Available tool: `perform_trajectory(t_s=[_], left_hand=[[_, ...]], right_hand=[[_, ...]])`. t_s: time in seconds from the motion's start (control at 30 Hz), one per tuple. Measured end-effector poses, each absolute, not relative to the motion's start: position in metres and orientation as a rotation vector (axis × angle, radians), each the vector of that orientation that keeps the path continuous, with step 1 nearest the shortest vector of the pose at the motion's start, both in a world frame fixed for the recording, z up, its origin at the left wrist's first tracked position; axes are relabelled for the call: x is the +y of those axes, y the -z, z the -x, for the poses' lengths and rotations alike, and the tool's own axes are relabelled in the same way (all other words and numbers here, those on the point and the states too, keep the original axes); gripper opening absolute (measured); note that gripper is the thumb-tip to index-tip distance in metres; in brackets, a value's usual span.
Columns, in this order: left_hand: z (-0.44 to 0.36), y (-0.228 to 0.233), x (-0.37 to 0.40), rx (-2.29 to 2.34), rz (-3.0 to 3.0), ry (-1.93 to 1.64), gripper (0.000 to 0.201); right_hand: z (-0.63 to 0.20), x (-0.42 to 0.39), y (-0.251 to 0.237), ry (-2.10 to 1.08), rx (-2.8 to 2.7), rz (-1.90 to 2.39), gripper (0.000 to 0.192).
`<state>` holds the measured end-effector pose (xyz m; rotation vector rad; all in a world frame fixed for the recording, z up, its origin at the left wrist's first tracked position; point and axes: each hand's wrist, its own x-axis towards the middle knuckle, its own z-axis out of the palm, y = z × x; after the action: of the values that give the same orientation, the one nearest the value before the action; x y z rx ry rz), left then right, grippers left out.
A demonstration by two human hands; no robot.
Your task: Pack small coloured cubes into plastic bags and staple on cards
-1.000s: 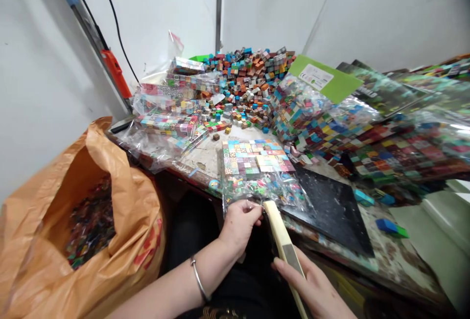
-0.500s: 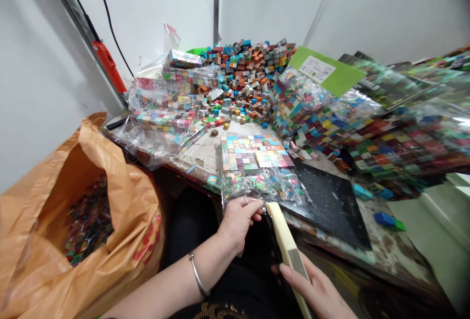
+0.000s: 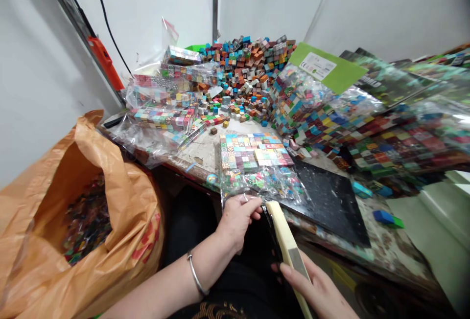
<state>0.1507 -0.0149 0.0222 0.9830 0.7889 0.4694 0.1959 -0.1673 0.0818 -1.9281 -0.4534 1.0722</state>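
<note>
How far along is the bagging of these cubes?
Done: filled bags stacked at left and more bags at right. In hand: left hand pinches the mouth of a clear bag of cubes; right hand holds a cream sealer tool against it. Left: a loose cube pile.

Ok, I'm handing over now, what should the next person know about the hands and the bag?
Left hand pinches the open edge of the clear plastic bag of coloured cubes at the table's near edge.
Right hand holds the cream-coloured handheld sealer bar, tip at that bag edge.
Filled bags lie stacked behind; loose cubes piled at the back.
Whether the edge is sealed cannot be told.
</note>
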Motion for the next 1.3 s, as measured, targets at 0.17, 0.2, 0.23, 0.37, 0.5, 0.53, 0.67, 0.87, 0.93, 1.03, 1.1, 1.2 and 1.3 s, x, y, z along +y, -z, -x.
perform_trajectory(t_s=[0.17,0.2,0.23,0.37,0.5,0.53,0.67,0.87,0.93,1.03,1.1,1.2,1.3], left_hand=[[-0.151,-0.027,-0.015,0.803,-1.016,-0.483,0.017],[-0.151,-0.028,-0.015,0.802,-1.025,-0.487,0.016],[-0.151,-0.028,-0.015,0.801,-1.036,-0.489,0.015],[-0.151,-0.026,-0.015,0.8,-1.073,-0.494,0.015],[-0.151,-0.023,-0.015,0.787,-1.097,-0.5,0.016],[-0.15,-0.023,-0.015,0.786,-1.099,-0.498,0.015],[-0.151,-0.024,-0.015,0.773,-1.086,-0.5,0.014],[-0.151,-0.022,-0.016,0.758,-1.08,-0.518,0.012],[-0.151,-0.02,-0.016,0.762,-1.097,-0.525,0.013],[-0.152,-0.018,-0.015,0.751,-1.13,-0.528,0.014],[-0.152,-0.017,-0.014,0.747,-1.144,-0.523,0.015],[-0.151,-0.018,-0.014,0.744,-1.145,-0.513,0.015],[-0.148,-0.019,-0.014,0.743,-1.121,-0.493,0.017]], right_hand=[[-0.193,-0.165,-0.075,-1.029,-0.432,1.949,0.05],[-0.193,-0.165,-0.074,-1.021,-0.436,1.954,0.052],[-0.193,-0.165,-0.074,-1.017,-0.438,1.956,0.054],[-0.193,-0.162,-0.073,-1.037,-0.442,1.937,0.055],[-0.195,-0.157,-0.07,-1.044,-0.445,1.928,0.055],[-0.196,-0.156,-0.07,-1.043,-0.448,1.925,0.056],[-0.196,-0.155,-0.07,-1.029,-0.478,1.912,0.056],[-0.197,-0.159,-0.063,-1.069,-0.431,1.915,0.058],[-0.198,-0.159,-0.061,-1.07,-0.439,1.911,0.057],[-0.198,-0.157,-0.061,-1.062,-0.46,1.909,0.056],[-0.197,-0.155,-0.064,-1.056,-0.473,1.895,0.053],[-0.195,-0.155,-0.068,-1.049,-0.451,1.877,0.049],[-0.195,-0.157,-0.068,-1.081,-0.418,1.858,0.045]])
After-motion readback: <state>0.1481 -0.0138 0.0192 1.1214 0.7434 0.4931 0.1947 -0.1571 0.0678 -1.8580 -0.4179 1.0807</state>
